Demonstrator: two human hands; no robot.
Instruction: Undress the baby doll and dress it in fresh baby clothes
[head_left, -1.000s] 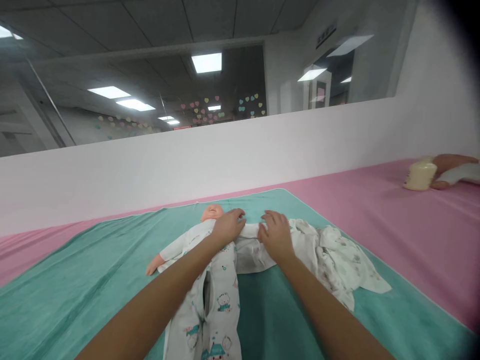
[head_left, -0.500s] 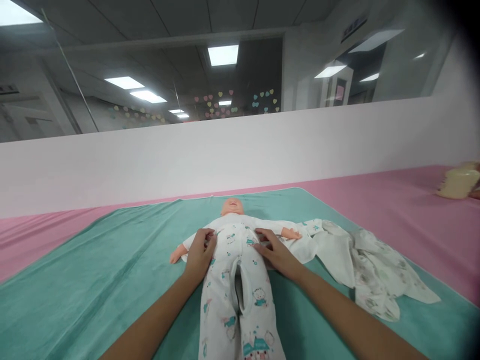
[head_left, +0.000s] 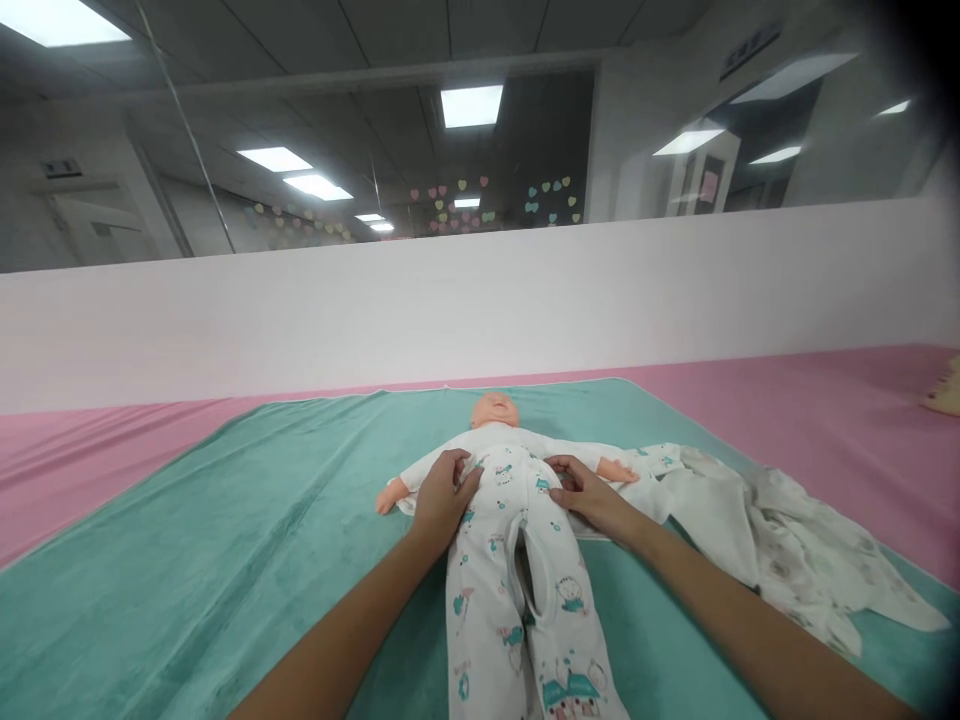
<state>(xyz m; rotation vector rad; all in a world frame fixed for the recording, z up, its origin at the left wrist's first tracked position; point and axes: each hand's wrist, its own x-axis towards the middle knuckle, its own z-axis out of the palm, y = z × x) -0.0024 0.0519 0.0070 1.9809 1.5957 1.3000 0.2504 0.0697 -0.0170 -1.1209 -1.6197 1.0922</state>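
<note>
Your hands slid down from the chest, lol: left hand and right hand now rest open, no grip, on either side of the baby doll's white onesie at the waist.

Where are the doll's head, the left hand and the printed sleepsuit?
Doll's head (head_left: 494, 410): head view, on the face.
Left hand (head_left: 444, 497): head view, on its back.
Printed sleepsuit (head_left: 486, 612): head view, on a leg.

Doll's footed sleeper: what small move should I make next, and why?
Probably draw together the edges of the open slit in the footed sleeper, since it gapes down the legs while the left hand and right hand rest just above it.
</note>
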